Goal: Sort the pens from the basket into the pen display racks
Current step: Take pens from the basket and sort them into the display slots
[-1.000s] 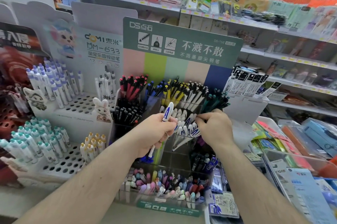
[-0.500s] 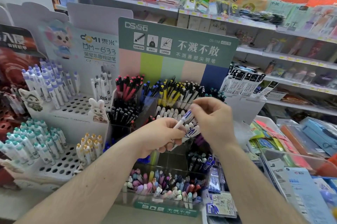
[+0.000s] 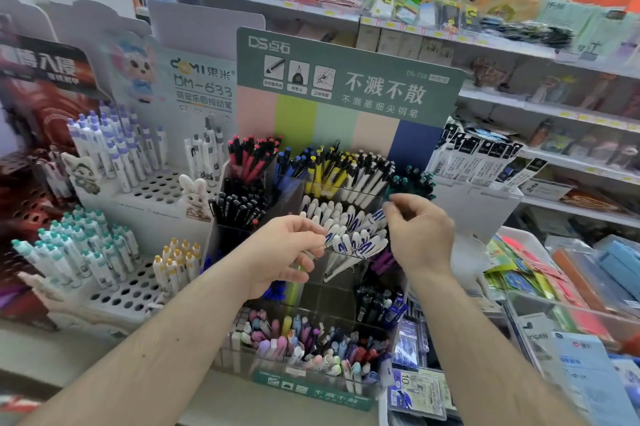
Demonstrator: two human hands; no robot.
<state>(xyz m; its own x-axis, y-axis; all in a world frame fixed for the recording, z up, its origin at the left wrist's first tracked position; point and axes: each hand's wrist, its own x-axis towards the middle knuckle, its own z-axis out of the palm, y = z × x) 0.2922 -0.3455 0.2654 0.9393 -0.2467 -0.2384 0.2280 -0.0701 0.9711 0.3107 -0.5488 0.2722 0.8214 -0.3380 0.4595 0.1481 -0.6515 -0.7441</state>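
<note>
Now two hands [image 3: 287, 252] (both pinching), white pens [image 3: 349, 235]

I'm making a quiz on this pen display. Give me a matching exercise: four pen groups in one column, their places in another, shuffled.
Things:
1. red-capped pens
2. yellow pens
3. teal-capped pens
4. pastel pens

Places:
A. white holed rack, lower left
B. top row, leftmost compartment
C. bottom front compartment
D. top row, middle

Pairs: 1-B, 2-D, 3-A, 4-C
</note>
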